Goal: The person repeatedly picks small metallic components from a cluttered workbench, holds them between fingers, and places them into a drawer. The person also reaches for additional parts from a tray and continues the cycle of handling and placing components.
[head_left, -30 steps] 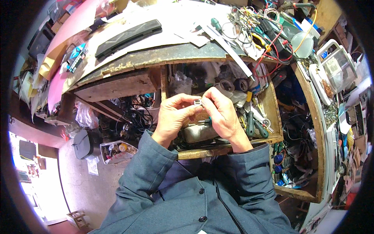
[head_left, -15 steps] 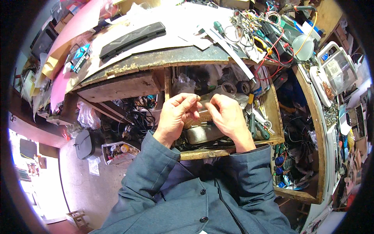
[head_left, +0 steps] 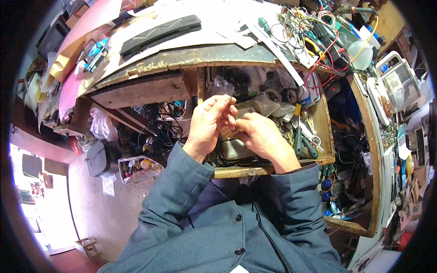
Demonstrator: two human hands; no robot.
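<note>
small part (head_left: 232, 100): tiny and dark-looking, at the tips of my left thumb and forefinger, above the drawer (head_left: 243, 171). clock read with twelve away from me.
left hand (head_left: 207, 125): thumb and forefinger closed in a pinch on the small part, which sits at 1 o'clock from my palm; the remaining fingers curl loosely.
right hand (head_left: 265, 136): fingers half curled, tips toward 10 o'clock, just beside my left fingers. cannot tell whether they grip anything.
step in hand: i judge it to be close handling, the small part held up in one pinch.
next move calls for: a light, steady pinch, in my judgement; a slip could drop it into the drawer.
pointing, long axis: the showing bit seems to peek out toward 1 o'clock; too small and covered to settle its axis.
nearby: pale metal box (head_left: 234, 150) at 4 o'clock from my left hand; green-handled screwdriver (head_left: 298, 142) at 3 o'clock from my right hand.
</note>
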